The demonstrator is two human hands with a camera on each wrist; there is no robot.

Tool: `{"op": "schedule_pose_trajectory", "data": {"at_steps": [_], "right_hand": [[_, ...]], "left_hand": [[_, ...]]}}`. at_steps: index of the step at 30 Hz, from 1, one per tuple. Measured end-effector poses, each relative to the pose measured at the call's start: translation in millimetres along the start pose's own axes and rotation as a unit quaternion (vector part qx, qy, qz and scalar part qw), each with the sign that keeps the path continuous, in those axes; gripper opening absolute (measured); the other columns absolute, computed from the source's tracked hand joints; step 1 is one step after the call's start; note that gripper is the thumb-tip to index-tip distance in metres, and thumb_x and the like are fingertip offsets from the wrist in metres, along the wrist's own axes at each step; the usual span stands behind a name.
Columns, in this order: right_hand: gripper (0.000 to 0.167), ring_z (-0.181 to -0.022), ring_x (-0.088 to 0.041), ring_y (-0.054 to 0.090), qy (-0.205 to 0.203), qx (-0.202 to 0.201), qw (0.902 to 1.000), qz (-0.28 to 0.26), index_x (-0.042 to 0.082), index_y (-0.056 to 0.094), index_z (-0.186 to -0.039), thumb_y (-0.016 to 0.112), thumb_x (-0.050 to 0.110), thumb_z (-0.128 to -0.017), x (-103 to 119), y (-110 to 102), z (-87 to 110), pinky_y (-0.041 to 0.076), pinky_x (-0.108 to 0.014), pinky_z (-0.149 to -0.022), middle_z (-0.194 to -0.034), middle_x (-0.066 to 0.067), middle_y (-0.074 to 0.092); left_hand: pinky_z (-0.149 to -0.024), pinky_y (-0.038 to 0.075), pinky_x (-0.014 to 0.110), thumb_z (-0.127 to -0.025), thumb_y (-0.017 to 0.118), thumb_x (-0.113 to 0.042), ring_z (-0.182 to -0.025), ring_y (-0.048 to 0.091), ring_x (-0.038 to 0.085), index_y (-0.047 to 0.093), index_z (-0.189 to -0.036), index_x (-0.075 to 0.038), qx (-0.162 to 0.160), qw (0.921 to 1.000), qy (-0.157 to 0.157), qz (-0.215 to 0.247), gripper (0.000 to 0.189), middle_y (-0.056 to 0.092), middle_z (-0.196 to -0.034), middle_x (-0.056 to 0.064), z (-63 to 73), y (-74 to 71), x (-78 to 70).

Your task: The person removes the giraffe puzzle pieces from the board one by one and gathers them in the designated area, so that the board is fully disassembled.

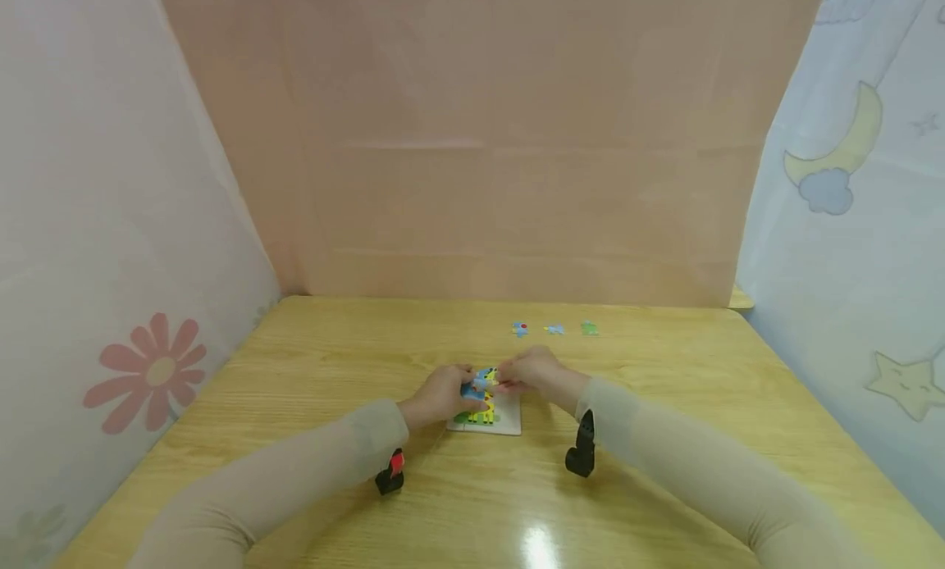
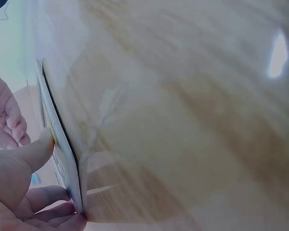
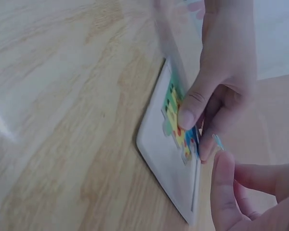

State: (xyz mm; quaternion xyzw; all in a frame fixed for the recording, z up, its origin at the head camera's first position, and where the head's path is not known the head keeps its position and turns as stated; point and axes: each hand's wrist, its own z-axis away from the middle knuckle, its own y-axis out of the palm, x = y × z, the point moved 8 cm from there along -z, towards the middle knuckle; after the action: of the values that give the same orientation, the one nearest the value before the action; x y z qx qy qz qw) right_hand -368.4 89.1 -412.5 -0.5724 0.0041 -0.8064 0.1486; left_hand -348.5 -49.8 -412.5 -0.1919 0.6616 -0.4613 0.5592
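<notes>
A jigsaw puzzle tray (image 1: pixel 508 417) with a pale rim lies on the table, its left part filled with pieces showing a yellow giraffe (image 3: pixel 176 113) on green and blue. My left hand (image 1: pixel 440 395) holds the tray at its left side; the thumb presses on the fitted pieces and the other fingers are at the edge. Above the tray's far part, my right hand (image 1: pixel 539 370) pinches a small puzzle piece (image 3: pixel 217 141) between thumb and finger, seen nearly edge-on in the right wrist view. The right part of the tray shows its bare pale bottom.
Beyond the hands lie three loose pieces in a row: a blue one with a red spot (image 1: pixel 520 330), a light blue one (image 1: pixel 555 330) and a green one (image 1: pixel 589 328). A tan backdrop (image 1: pixel 487 184) rises behind the wooden table (image 1: pixel 354 339), with printed curtains on both sides.
</notes>
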Motion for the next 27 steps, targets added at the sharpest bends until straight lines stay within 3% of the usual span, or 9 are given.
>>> {"op": "schedule_pose_trajectory", "data": {"at_steps": [6, 12, 20, 27], "right_hand": [[0.024, -0.067, -0.013, 0.069, -0.001, 0.002, 1.0000, -0.009, -0.013, 0.064, -0.112, 0.063, -0.005, -0.090, 1.8, -11.4, 2.6, 0.060, -0.032, -0.079, -0.094, -0.020, 0.071], [0.026, -0.070, -0.017, 0.071, -0.003, -0.029, 0.9996, -0.005, -0.013, 0.063, -0.114, 0.062, -0.006, -0.090, 3.0, -27.4, -0.9, 0.057, -0.039, -0.088, -0.094, -0.022, 0.071], [0.028, -0.075, -0.018, 0.072, -0.026, -0.058, 0.9979, -0.015, -0.015, 0.059, -0.118, 0.058, -0.004, -0.093, 2.0, -55.0, -10.4, 0.057, -0.037, -0.087, -0.096, -0.023, 0.071], [0.028, -0.068, -0.016, 0.070, -0.013, -0.075, 0.9960, -0.047, -0.014, 0.059, -0.119, 0.059, -0.006, -0.092, -8.1, -69.5, -23.8, 0.059, -0.033, -0.081, -0.098, -0.023, 0.070]], "left_hand": [[-0.113, 0.035, 0.045, -0.083, 0.076, -0.033, -0.138, 0.039, 0.036, 0.052, -0.135, 0.004, 0.017, 0.9998, -0.011, -0.006, 0.069, 0.043, -0.149, 0.019, -3.8, 3.3, 3.4], [-0.116, 0.032, 0.045, -0.084, 0.076, -0.032, -0.141, 0.036, 0.035, 0.049, -0.139, 0.001, 0.037, 0.9990, -0.021, -0.014, 0.070, 0.041, -0.151, 0.015, -8.1, 3.3, 9.5], [-0.116, 0.031, 0.045, -0.085, 0.075, -0.033, -0.143, 0.033, 0.035, 0.042, -0.144, 0.000, 0.065, 0.9969, -0.008, -0.044, 0.075, 0.036, -0.154, 0.013, -7.4, 3.9, 10.8], [-0.116, 0.031, 0.045, -0.085, 0.076, -0.030, -0.142, 0.034, 0.035, 0.043, -0.144, 0.001, 0.059, 0.9972, 0.003, -0.045, 0.074, 0.038, -0.153, 0.015, -3.3, 2.0, 6.8]]}}
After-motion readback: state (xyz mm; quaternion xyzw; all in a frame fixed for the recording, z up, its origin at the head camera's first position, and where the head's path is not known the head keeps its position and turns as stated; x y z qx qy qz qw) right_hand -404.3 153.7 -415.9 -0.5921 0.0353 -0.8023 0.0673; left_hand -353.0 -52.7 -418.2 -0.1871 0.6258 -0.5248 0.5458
